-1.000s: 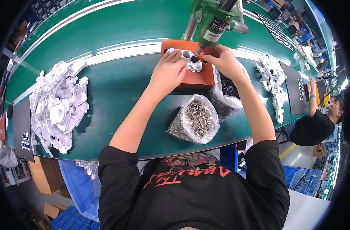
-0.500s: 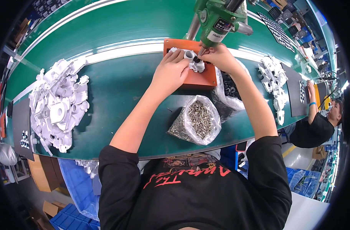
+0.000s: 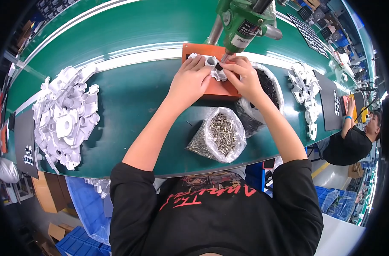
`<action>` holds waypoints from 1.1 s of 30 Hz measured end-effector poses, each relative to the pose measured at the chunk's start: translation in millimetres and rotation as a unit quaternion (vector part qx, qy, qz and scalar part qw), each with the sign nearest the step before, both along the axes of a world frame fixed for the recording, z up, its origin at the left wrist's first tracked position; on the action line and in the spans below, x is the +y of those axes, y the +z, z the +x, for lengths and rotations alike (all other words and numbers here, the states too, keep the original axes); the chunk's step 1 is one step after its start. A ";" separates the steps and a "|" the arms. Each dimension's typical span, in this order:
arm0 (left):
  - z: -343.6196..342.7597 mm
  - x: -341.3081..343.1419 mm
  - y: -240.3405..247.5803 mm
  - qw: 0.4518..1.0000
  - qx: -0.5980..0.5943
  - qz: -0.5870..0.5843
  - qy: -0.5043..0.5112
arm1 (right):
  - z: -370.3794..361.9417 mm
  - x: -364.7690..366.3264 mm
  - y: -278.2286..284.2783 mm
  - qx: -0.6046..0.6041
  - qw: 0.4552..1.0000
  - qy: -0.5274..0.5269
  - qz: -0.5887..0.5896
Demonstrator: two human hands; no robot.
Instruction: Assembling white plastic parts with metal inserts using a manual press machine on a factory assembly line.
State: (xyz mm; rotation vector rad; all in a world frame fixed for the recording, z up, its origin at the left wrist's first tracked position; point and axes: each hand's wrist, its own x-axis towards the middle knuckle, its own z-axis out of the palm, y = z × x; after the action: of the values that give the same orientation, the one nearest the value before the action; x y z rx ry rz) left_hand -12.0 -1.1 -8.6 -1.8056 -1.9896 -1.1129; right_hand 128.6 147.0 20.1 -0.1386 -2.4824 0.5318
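Note:
A white plastic housing (image 3: 211,62) with round openings lies on the orange base plate (image 3: 222,88) of a green press (image 3: 241,30). My left hand (image 3: 188,82) is closed over the housing's left side, the thumb along its near edge. At the housing's right opening sits a small black part (image 3: 219,67), directly below the metal tip of the press. The fingers of my right hand (image 3: 245,77) are pinched together at this black part, just under the press tip. My fingers partly hide how the part sits in the housing.
A large pile of white housings (image 3: 66,117) lies at left, with more housings (image 3: 306,96) at right. An open bag of screws (image 3: 222,134) stands near me. Behind my right forearm is a bag of black parts (image 3: 269,85). A co-worker (image 3: 348,138) sits at far right.
My right hand has shifted down and right from beside the press tip, its fingers still at the black part. The bag of black parts looks more upright. My left hand stays put.

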 end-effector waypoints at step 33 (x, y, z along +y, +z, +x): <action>5.6 4.2 3.2 0.999 0.041 0.014 0.010 | -104.6 354.4 166.4 0.165 0.867 0.010 -0.469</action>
State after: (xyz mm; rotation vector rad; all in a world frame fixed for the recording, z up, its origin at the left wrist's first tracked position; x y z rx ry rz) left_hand -6.4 3.1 -5.4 -1.7830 -1.9318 -1.0380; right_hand 24.1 501.3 186.4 -0.3600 -1.7000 1.5876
